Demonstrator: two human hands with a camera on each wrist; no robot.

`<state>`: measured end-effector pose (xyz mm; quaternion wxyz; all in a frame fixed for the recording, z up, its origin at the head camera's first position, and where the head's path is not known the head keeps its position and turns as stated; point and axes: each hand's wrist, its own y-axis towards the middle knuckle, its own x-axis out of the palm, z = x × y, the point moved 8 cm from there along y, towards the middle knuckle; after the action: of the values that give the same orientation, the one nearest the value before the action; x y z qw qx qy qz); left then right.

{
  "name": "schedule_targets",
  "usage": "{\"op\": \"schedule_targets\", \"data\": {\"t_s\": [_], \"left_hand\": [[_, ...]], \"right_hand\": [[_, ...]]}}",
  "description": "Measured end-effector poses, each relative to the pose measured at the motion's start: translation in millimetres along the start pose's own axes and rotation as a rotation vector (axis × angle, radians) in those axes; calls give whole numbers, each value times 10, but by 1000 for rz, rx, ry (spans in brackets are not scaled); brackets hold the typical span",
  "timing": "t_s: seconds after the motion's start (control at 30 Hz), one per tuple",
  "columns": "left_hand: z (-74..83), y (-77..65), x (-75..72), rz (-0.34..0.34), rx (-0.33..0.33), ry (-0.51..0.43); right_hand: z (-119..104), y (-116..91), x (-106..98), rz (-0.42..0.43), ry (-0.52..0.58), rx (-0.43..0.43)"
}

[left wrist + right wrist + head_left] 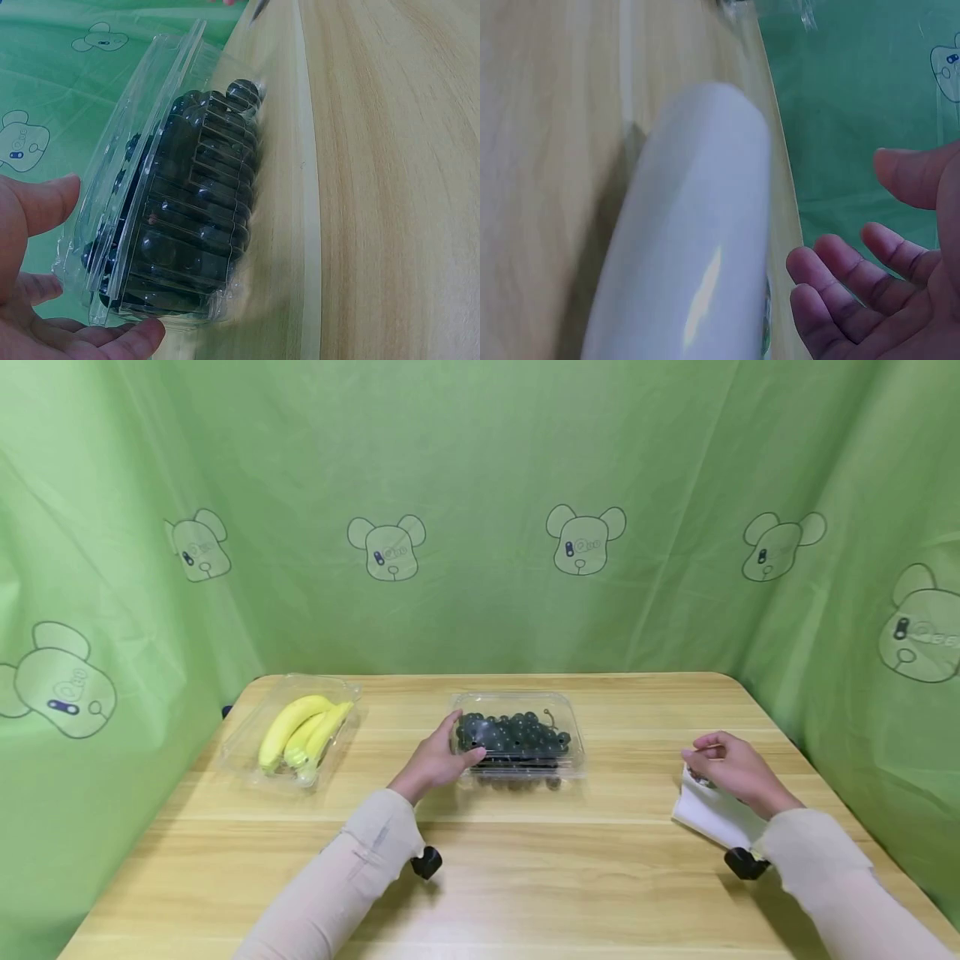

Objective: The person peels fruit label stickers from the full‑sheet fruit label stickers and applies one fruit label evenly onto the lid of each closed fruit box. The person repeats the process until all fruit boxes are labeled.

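Note:
A clear plastic clamshell box (517,699) of dark grapes (517,737) sits mid-table. At its left end is my left hand (437,760), thumb by the lid's front corner and fingertips at the end wall. From the left wrist view, the fingers lie extended along the box's end, and the thumb stands near the lid. Over on the right, my right hand (738,770) is above a white curved sheet or roll (716,814), its kind unclear. In the right wrist view, that white thing (690,210) lies beside relaxed, bent fingers (840,292) that hold nothing.
On the left of the wooden table (570,877) is another clear plastic box (243,739) containing bananas (300,731). Green curtain (480,610) with bear-head prints encloses the back and both sides. A small dark thing partly shows under my right hand.

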<state>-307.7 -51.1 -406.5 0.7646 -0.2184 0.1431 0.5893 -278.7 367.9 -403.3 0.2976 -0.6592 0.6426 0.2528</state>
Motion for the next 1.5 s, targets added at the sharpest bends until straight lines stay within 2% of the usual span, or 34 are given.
{"op": "schedule_targets", "data": {"t_s": [0.3, 0.47, 0.77, 1.0, 1.27, 1.5], "left_hand": [[-21, 0, 6, -1, 3, -3], [-20, 16, 1, -2, 8, 0], [-28, 19, -3, -1, 5, -5], [-30, 25, -3, -3, 4, -1], [-24, 24, -6, -1, 6, 5], [-29, 35, -7, 2, 5, 13]], "right_hand": [[214, -67, -91, 12, -81, 20], [316, -94, -142, 14, -58, 23], [421, -163, -231, 39, -75, 14], [501, -193, -270, 38, -151, 10], [614, -192, -284, -13, -181, -8], [754, -185, -226, -107, -126, 26]]}}
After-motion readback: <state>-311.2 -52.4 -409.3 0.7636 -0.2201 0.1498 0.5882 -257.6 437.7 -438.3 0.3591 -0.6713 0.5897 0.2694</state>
